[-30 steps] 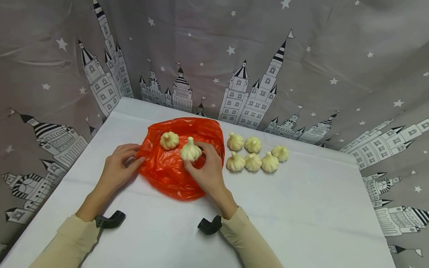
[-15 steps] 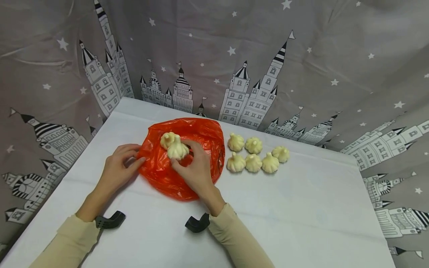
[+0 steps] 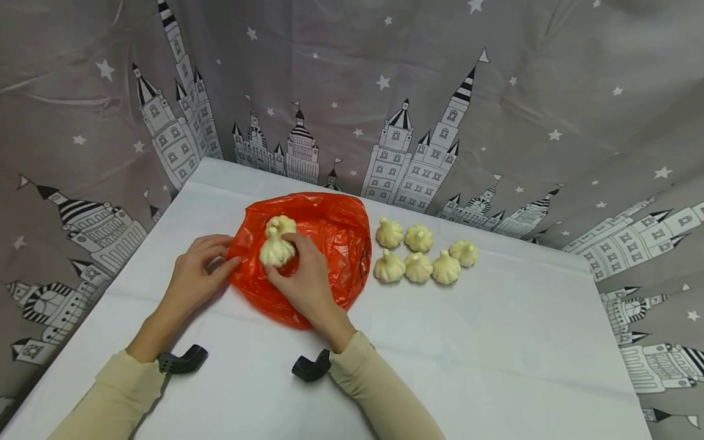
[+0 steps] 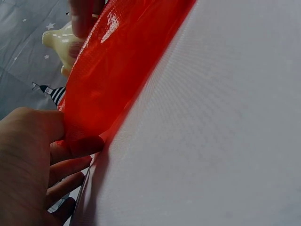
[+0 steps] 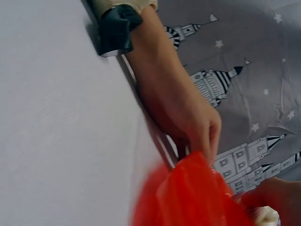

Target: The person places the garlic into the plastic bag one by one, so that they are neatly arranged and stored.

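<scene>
In the head view a red plastic bag (image 3: 343,244) lies spread on the white table. My left hand (image 3: 192,275) pinches the bag's left edge; in the left wrist view the thumb and index finger of that hand (image 4: 28,160) have the red film (image 4: 108,80) between them. Over the bag's left part, my right hand (image 3: 308,281) holds a pale garlic bulb (image 3: 277,249) between thumb and fingers, stem up. Just behind it is another bulb (image 3: 282,224), partly hidden. The right wrist view shows the right hand (image 5: 277,197) at the lower right corner, its bulb (image 5: 267,216) partly visible.
Right of the bag, several garlic bulbs (image 3: 418,267) stand in two loose rows on the white table (image 3: 495,342). A grey cloth (image 3: 330,73) with printed castles and stars hangs behind and beside the table.
My right hand has carried its bulb leftward over the bag, to just in front of the other bulb. My left hand keeps its place at the bag's edge.
</scene>
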Demonstrator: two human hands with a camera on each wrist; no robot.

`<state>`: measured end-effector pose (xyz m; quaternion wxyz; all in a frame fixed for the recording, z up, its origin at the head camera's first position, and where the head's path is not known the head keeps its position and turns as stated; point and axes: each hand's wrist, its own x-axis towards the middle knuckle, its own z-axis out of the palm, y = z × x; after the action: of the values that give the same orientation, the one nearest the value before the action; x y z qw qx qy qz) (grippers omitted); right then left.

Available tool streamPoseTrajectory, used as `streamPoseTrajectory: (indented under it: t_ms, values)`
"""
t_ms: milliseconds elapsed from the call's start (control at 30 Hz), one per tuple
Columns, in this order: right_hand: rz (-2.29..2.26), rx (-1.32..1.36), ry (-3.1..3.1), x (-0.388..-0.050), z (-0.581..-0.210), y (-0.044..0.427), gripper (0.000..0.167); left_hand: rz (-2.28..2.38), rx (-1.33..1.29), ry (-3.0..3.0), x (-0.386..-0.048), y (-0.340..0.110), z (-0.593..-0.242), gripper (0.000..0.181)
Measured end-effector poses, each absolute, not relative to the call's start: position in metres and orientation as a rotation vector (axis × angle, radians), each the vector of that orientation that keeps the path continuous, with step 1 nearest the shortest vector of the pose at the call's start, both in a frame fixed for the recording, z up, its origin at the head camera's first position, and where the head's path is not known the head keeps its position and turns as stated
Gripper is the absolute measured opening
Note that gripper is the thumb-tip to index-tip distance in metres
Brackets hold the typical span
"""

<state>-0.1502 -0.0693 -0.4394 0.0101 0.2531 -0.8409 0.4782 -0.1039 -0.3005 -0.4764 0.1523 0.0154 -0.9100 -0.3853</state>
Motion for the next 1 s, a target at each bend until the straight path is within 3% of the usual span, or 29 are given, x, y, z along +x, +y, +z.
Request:
streamPoseTrajectory:
  t_ms: [1000]
  values:
    - [1.332, 0.79, -2.636, -0.145, -0.462, -0.082, 0.056, -1.092, 0.083, -2.646, -0.104, -0.3, -0.476, 0.016]
